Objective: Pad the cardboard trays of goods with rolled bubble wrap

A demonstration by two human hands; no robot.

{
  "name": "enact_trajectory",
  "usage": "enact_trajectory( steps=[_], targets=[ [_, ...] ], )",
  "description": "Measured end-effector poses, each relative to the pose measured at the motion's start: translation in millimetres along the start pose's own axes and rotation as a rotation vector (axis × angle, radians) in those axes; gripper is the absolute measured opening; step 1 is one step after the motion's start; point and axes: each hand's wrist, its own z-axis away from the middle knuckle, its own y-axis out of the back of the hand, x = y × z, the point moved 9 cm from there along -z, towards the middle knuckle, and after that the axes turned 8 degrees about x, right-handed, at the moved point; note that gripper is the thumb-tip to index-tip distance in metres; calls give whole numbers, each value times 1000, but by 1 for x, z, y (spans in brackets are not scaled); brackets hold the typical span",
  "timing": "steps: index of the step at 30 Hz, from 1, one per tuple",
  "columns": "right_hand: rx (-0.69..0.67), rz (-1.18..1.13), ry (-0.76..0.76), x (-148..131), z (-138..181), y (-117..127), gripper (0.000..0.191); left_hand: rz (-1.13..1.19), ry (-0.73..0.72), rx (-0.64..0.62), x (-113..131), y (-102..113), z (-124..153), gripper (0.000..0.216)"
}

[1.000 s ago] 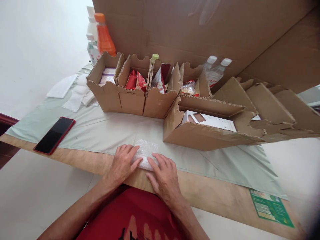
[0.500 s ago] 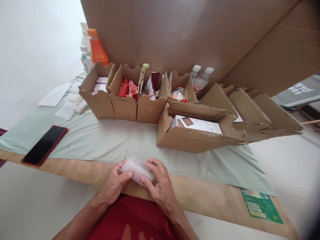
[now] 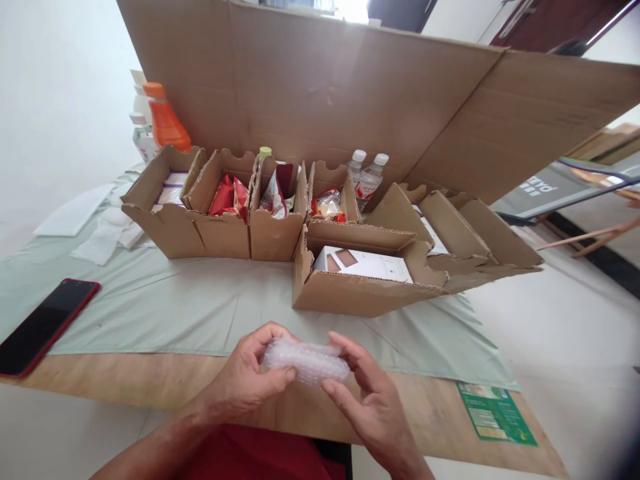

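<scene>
Between my two hands is a small roll of clear bubble wrap [image 3: 307, 361], held above the wooden front edge of the table. My left hand [image 3: 253, 373] grips its left end, thumb on the near side and fingers behind. My right hand [image 3: 373, 393] is curved round the right end, with its thumb against the lower corner and its fingertips at the upper edge. Whether anything is wrapped inside cannot be made out. Just beyond the roll lies the pale green tablecloth [image 3: 200, 313].
Cardboard bins [image 3: 277, 240] stand in a row behind, with red packets and snack bags. A nearer bin [image 3: 360, 300] holds a white box [image 3: 365, 263]. A phone [image 3: 45, 327] lies left, a green leaflet [image 3: 495, 413] right. Bottles [image 3: 167, 123] stand behind, before a cardboard panel [image 3: 325, 87].
My view has tilted up and shifted, so the bins sit lower and further left. Both hands have turned the bubble wrap to lie more level, and my right hand's fingers have spread wider.
</scene>
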Motion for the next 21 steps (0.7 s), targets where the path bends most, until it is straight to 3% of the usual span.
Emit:
enact_trajectory(
  steps=[3,6,9,13,16,21],
  targets=[
    [115,55,83,-29,-14,42,39,-111,-271,-18,49,-11,-13,48],
    [332,-43,43,-55,-40,87,43,-343,-639,128,98,-15,-23,67],
    [407,-46,86,-81,-84,105,44,-620,-808,290,115,-22,-43,57],
    [179,251,150,-98,-152,75,37,-757,-807,374,103,-28,-68,18],
    [-22,584,207,-108,-179,39,28,-726,-822,418,96,-26,-69,15],
    [-275,1109,276,-128,-192,-22,18,-704,-831,427,92,-26,-66,14]
  ],
)
